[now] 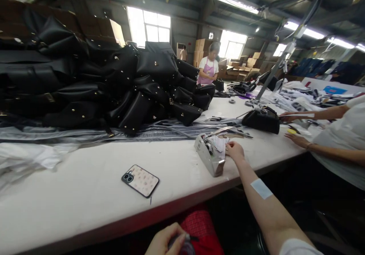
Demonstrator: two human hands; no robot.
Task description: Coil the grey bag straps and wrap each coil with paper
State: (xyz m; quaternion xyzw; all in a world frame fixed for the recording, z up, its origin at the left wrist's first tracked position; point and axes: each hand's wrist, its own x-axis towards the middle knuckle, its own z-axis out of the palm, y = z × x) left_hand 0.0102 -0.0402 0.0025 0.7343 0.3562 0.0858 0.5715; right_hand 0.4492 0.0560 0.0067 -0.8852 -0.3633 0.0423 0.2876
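Note:
My right hand (235, 151) reaches over the table, its fingertips pinched at the edge of a white striped sheet (220, 144). That sheet lies against the grey tape dispenser (209, 160), which stands near the table's front edge. Low in the view, my left hand (168, 241) is closed around a greyish, rounded thing (186, 246) with a dark tip; its kind is unclear, as the fingers and the frame edge hide part of it. Left of the dispenser lies a phone (141, 180) in a patterned case, camera side up. A light blue patch (261, 188) sits on my right forearm.
A big heap of black handbags (154, 91) fills the table's back left. White cloth (31, 156) lies at the left. A co-worker (339, 141) at the right handles a black handbag (261, 121). Another person in a pink apron (207, 72) stands behind the table (94, 186).

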